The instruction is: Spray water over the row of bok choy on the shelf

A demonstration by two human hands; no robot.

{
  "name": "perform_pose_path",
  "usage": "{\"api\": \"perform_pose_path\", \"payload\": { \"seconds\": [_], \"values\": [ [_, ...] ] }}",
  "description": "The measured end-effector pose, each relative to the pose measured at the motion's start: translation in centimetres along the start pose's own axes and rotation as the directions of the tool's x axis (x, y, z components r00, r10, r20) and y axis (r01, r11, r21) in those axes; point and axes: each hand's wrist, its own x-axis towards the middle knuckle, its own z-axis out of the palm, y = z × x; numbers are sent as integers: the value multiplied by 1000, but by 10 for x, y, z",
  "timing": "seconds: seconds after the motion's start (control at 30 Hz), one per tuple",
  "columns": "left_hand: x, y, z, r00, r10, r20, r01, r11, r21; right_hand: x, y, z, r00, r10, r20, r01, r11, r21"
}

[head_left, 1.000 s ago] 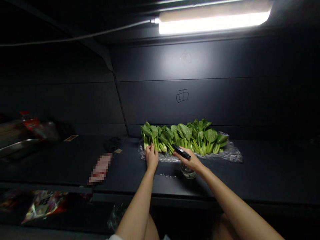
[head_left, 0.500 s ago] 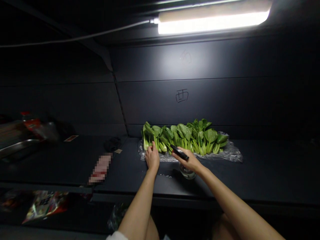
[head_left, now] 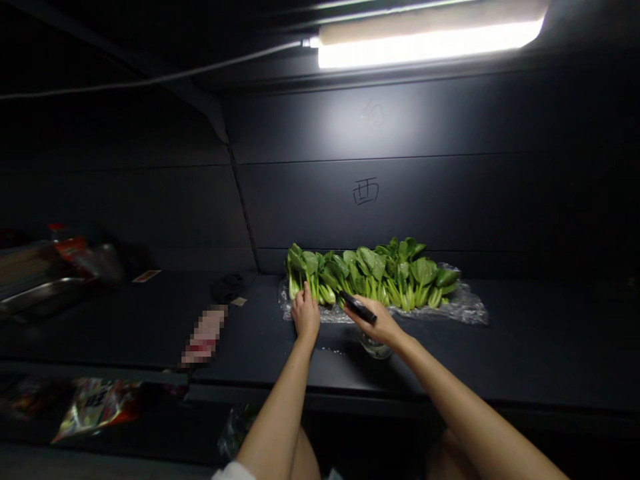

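A row of leafy green bok choy (head_left: 370, 267) lies on crinkled clear plastic film (head_left: 467, 308) against the back panel of the dark shelf. My left hand (head_left: 306, 313) rests at the stem ends on the row's left side, its index finger stretched over the stems and the other fingers lying against the bases. My right hand (head_left: 380, 323) grips a spray bottle (head_left: 377, 348) with a black head and a clear body, held just in front of the middle of the row. The nozzle points left toward the greens. My palm hides part of the bottle.
White water drops (head_left: 333, 351) dot the shelf between my hands. To the left lie a blurred-out card-like item (head_left: 204, 335) and a dark bundle (head_left: 227, 288). Farther left are a metal tray (head_left: 40, 297) and packets. A lamp (head_left: 430, 43) hangs above; packaged goods (head_left: 97, 407) sit below.
My left index finger has straightened and lifted along the stems, and the hand has slid slightly down. The spray bottle in my right hand has shifted a little left. The greens look nearly unchanged.
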Motion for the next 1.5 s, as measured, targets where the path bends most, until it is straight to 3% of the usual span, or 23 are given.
{"api": "perform_pose_path", "payload": {
  "seconds": [0.4,0.97,1.3,1.5],
  "values": [
    [-1,6,-6,997,-19,74,14,998,68,2,-5,5,998,11,-62,-11,1000,0],
    [-2,11,-13,994,-4,106,-4,998,68,2,-7,14,999,-26,-24,26,1000,-4],
    [-1,10,-14,999,-18,48,17,1000,22,2,-11,11,999,1,-40,1,997,72],
    [19,-4,-14,988,-109,-109,102,992,-69,4,-10,9,1000,-2,-26,2,1000,18]
  ]
}}
